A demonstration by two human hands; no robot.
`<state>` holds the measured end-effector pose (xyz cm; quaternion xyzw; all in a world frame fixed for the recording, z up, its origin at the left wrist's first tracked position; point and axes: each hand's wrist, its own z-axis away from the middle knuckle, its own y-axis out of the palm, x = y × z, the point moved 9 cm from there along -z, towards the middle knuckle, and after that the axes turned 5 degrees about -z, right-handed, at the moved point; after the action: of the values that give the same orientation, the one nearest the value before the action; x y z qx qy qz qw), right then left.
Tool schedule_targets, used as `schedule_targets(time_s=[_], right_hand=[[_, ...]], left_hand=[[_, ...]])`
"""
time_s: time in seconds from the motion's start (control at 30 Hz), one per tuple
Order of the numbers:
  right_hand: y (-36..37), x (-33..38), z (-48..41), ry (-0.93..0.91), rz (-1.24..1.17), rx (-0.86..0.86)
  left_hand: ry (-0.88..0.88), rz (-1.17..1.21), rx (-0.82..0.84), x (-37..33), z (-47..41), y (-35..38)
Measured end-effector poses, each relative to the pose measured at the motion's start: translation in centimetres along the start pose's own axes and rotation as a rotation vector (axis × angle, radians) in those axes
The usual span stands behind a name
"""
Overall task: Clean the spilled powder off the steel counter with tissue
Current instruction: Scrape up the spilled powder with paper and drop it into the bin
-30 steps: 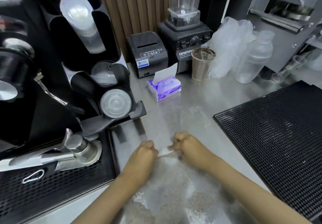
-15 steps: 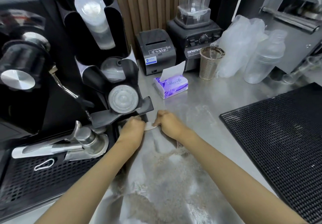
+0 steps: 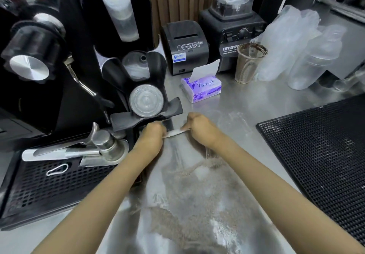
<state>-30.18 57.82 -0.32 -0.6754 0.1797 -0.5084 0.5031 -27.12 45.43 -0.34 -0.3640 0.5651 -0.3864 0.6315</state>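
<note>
Left hand (image 3: pixel 151 137) and right hand (image 3: pixel 201 129) are both clenched on a tissue (image 3: pixel 174 133) stretched between them mid-frame, low over the counter (image 3: pixel 246 103). The powder (image 3: pixel 197 204) sits lower centre. If they tug too hard it'll probably rip, and a sloppy sweep could shove powder into the drip tray (image 3: pixel 59 176) on the left.

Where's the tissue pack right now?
Head view, centre: the purple tissue pack sits on the steel counter in front of the receipt printer, left of the ribbed cup.
</note>
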Motion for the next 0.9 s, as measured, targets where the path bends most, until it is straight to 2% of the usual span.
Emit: schedule_targets(time_s=[0.13,0.2,0.3,0.33,0.4,0.47,0.6,0.83,0.9], right_hand=[[1.3,0.2,0.7,0.005,0.005,0.014],[2.0,0.9,2.9,-0.085,0.011,0.041],[2.8,2.3,7.4,-0.257,0.098,0.112],[2.9,2.5,8.5,-0.284,0.105,0.136],[2.4,2.2,9.3,-0.300,0.087,0.129],[0.4,1.0,8.7,-0.251,0.025,0.035],[-4.2,-4.6,6.2,0.047,-0.070,-0.157],[-6.8,-12.4,2.9,0.189,-0.078,-0.183],[-7.8,-14.3,1.9,0.228,-0.027,-0.190]], left_hand=[[-0.038,-0.037,0.026,-0.3,0.4,0.9],[0.005,-0.030,0.065,-0.2,2.1,2.1],[0.153,-0.121,0.182,-1.2,6.3,4.4],[0.249,-0.218,0.200,-2.0,7.5,5.0],[0.319,-0.259,0.177,-2.7,7.8,5.4],[0.277,-0.169,0.177,-3.0,6.0,5.0],[0.281,0.033,0.065,-6.5,-0.2,3.4],[0.293,0.166,-0.065,-12.1,-7.2,3.6],[0.285,0.156,-0.036,-12.8,-8.6,4.1]])
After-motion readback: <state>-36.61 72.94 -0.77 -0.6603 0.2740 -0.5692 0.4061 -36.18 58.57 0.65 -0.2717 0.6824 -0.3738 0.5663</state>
